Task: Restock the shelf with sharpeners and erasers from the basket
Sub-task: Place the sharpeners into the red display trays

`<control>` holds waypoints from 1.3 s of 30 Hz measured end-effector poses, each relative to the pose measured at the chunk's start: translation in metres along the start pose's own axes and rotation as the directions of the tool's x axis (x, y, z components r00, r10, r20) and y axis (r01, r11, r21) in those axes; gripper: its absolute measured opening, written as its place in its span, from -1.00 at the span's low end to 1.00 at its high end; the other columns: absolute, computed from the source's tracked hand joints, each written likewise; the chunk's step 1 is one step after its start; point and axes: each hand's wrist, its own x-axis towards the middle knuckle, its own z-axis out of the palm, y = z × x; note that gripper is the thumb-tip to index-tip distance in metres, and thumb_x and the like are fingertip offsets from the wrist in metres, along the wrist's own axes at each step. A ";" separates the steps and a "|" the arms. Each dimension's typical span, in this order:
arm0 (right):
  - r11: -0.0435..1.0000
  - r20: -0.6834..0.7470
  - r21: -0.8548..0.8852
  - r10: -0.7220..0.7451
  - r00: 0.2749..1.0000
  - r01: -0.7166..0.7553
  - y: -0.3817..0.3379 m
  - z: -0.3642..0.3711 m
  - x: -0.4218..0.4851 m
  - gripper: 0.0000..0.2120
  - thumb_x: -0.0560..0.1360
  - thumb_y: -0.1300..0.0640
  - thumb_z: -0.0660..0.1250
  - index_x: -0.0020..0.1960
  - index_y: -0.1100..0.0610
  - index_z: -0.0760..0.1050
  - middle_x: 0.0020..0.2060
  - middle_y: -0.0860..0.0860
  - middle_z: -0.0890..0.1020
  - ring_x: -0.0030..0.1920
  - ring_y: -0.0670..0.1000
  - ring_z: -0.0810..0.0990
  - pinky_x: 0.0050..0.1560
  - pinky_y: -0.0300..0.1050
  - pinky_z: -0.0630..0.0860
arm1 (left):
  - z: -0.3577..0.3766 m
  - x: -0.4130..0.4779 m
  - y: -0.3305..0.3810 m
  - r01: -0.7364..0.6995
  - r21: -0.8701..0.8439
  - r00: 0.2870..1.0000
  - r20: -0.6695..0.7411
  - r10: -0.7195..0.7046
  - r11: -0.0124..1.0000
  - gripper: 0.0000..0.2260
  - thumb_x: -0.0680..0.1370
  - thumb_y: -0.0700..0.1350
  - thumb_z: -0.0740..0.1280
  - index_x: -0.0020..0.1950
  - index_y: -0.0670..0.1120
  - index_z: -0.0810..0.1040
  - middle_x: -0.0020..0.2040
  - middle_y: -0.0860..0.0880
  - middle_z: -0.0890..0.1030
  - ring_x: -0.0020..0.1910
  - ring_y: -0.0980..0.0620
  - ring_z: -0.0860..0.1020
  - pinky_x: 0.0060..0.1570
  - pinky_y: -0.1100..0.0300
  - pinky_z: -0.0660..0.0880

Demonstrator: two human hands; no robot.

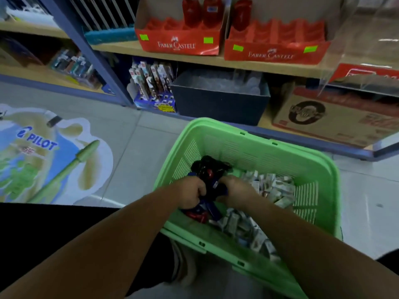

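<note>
- Step in hand looks like the pick-up: both hands are down in the green basket [248, 134], which sits on the floor right in front of the shelf [116, 47].
- The left hand [190, 194] has its fingers curled tight round a dark bundle [208, 171] of black, red and blue bits. My guess is those are the sharpeners, but it's too blurry to swear to it.
- The right hand [235, 190] is on the same bundle from the other side, fingers and thumb wrapped round the blue part. So both hands are clamped on it, neither one is loose.
- The bundle is at the left side of the basket, low between the walls, not lifted over the rim yet.
- The erasers [274, 186], a heap of small pale blocks, fill the right side and front of the basket, touching the right hand's far edge.
- Up on the shelf there's a left red box [179, 43] and a right red box [276, 50], both mostly bare slots with a few red things standing at the back. Likely where the stock goes.
- Next move, as I see it: lift the bundle over the rim without snagging it, then separate pieces and slot them upright one by one.
- Nothing shelved from this handful so far.
</note>
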 end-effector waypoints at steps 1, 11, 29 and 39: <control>1.000 -0.017 0.014 0.024 1.000 -0.024 0.003 0.003 0.004 -0.51 0.47 -0.09 0.51 0.34 0.00 0.49 0.18 0.10 0.64 0.15 0.17 0.64 0.11 0.03 0.60 | 0.004 0.000 -0.002 0.007 0.006 1.000 -0.001 -0.007 1.000 -0.67 0.56 -0.30 0.38 0.29 -0.08 0.64 0.27 -0.08 0.63 0.23 -0.08 0.59 0.24 0.15 0.52; 0.997 -0.036 -0.074 -0.014 0.999 0.011 0.013 0.015 0.032 -0.29 0.41 -0.21 0.55 0.48 -0.07 0.43 0.27 0.01 0.55 0.26 0.14 0.57 0.25 -0.03 0.43 | 0.023 0.005 -0.008 0.024 0.046 1.000 -0.002 -0.024 0.999 -0.67 0.56 -0.27 0.37 0.29 0.00 0.62 0.26 -0.02 0.63 0.17 -0.04 0.60 0.19 0.07 0.57; 0.798 -0.128 0.602 0.149 0.981 -0.042 0.036 -0.043 -0.030 -0.76 0.56 0.22 0.44 0.14 0.03 0.46 -0.07 0.06 0.61 -0.10 0.11 0.63 -0.07 0.07 0.61 | 0.034 0.047 0.023 -0.315 0.703 0.944 0.163 0.287 0.637 -0.34 0.44 0.23 0.49 0.48 0.05 0.43 0.38 -0.01 0.49 0.35 -0.07 0.41 0.33 -0.02 0.25; 0.722 0.018 0.673 0.202 0.979 -0.162 0.039 -0.036 -0.038 -0.77 0.56 0.19 0.46 0.17 0.08 0.50 -0.01 0.18 0.65 -0.08 0.14 0.67 -0.04 0.10 0.64 | 0.040 0.062 0.030 -0.337 0.686 0.941 0.246 0.231 0.645 -0.54 0.48 0.19 0.47 0.28 0.02 0.50 0.14 -0.02 0.60 0.17 -0.08 0.54 0.17 -0.02 0.42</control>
